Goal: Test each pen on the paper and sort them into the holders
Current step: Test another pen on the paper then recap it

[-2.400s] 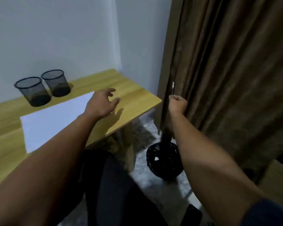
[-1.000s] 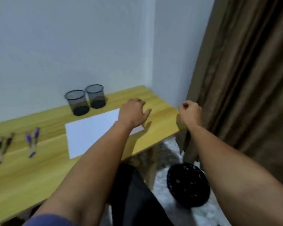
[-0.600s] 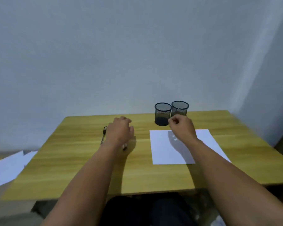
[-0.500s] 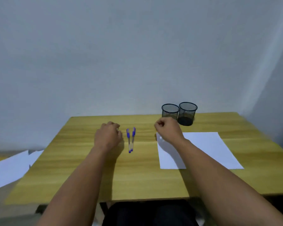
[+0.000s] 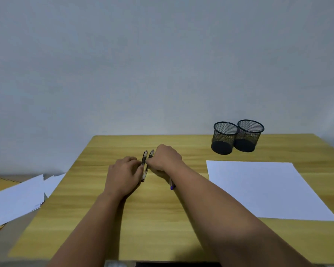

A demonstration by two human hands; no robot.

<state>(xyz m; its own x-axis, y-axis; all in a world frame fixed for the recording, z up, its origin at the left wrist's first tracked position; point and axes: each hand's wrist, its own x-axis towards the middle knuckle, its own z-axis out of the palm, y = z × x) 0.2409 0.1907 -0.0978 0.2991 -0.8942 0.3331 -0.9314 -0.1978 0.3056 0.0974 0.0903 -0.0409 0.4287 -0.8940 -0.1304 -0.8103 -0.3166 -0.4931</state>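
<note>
A: What has changed most?

B: The view. A moment back it looked off the table's right edge toward a brown curtain and a dark bin on the floor; it now faces the wooden table (image 5: 162, 218) square on, with the plain grey wall (image 5: 162, 54) behind.

A: And the hands?

B: Both have crossed from the right end to the middle. The left hand (image 5: 123, 175) lies knuckles up, its fingertips at the two black pens (image 5: 145, 164) that lie side by side; whether it pinches one I cannot tell. The right hand (image 5: 167, 160) is curled beside them, fingertips at the second black pen, and again a firm hold is not plain. A purple-tipped pen (image 5: 171, 186) pokes out from under the right wrist.

A: What does that mean for the task?

B: I judge a fresh pen is being picked up for testing. The white paper (image 5: 264, 191) lies to the right, well apart from the hands, and shows no marks that I can make out. The two mesh holders (image 5: 237, 136) stand touching at the back right, and I see no pens standing in them, so the sorting looks barely begun.

A: Anything else in the room?

B: Loose white sheets (image 5: 17, 197) lie off the table's left side on a lower surface.
</note>
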